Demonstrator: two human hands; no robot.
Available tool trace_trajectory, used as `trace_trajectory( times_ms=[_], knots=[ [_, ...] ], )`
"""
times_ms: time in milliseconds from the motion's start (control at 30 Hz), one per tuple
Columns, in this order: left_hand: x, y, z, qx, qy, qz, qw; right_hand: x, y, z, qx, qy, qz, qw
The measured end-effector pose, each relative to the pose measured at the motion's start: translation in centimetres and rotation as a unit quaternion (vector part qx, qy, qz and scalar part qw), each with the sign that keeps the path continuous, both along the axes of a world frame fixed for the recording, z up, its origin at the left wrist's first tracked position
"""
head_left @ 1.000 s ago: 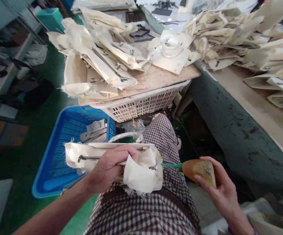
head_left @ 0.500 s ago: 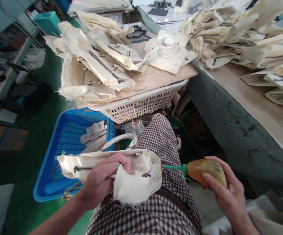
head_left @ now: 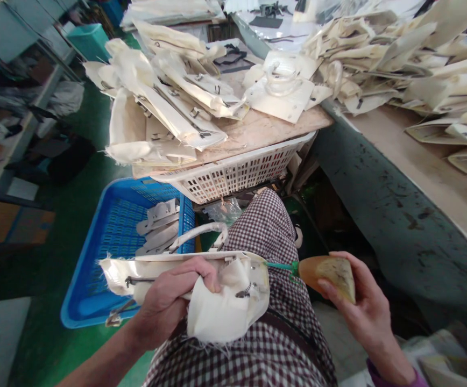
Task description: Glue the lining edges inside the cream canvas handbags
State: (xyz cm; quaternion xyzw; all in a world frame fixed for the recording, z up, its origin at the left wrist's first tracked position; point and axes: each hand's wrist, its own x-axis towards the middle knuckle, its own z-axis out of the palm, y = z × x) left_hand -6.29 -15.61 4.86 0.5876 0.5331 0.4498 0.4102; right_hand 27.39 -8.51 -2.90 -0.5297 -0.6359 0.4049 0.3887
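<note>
Across my lap lies a cream handbag piece (head_left: 213, 317) with frayed edges, a zipper and a curved handle on its far side. My left hand (head_left: 172, 290) is closed around its folded middle. In my right hand (head_left: 362, 301) I grip a squeeze bottle (head_left: 324, 275), tan-orange and smudged, tipped on its side. Its thin green nozzle (head_left: 277, 265) points left, with the tip at the right end edge of the bag piece. Whether the tip touches the edge I cannot tell for sure.
A blue basket (head_left: 96, 215) with flat pale pieces stands at left. Ahead, a board (head_left: 221, 145) bears several cream bag pieces (head_left: 169, 107) above a white basket (head_left: 233, 174). More cream pieces (head_left: 370, 54) pile on the right-hand table (head_left: 427, 145). Checkered cloth (head_left: 257, 231) covers my lap.
My right hand has moved left with the bottle, bringing the nozzle tip up to the bag piece's end edge. My left hand keeps its hold; the whole view has shifted slightly.
</note>
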Motion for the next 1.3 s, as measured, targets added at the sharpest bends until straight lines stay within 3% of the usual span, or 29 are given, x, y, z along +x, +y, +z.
trace_trajectory(
  times_ms=[367, 733, 967, 1133, 1300],
  knots=[
    [0.0, -0.4, -0.2, -0.009, -0.010, 0.005, 1.000, -0.1, 0.3, 0.9, -0.026, -0.003, 0.010, 1.000],
    [-0.1, -1.7, -0.5, -0.015, -0.031, 0.010, 0.999, 0.0, -0.2, 1.9, -0.203, 0.017, -0.025, 0.979],
    [-0.5, -2.4, -1.1, 0.026, 0.009, -0.010, 1.000, 1.0, -0.7, 1.1, -0.221, 0.029, -0.011, 0.975],
    [-0.4, -2.1, -0.9, 0.026, 0.013, -0.025, 0.999, -0.1, -1.0, 3.0, -0.211, 0.010, -0.026, 0.977],
    [-0.3, -1.8, -0.5, 0.025, 0.025, -0.027, 0.999, -0.8, -1.1, 4.6, -0.253, 0.020, -0.034, 0.967]
  ],
)
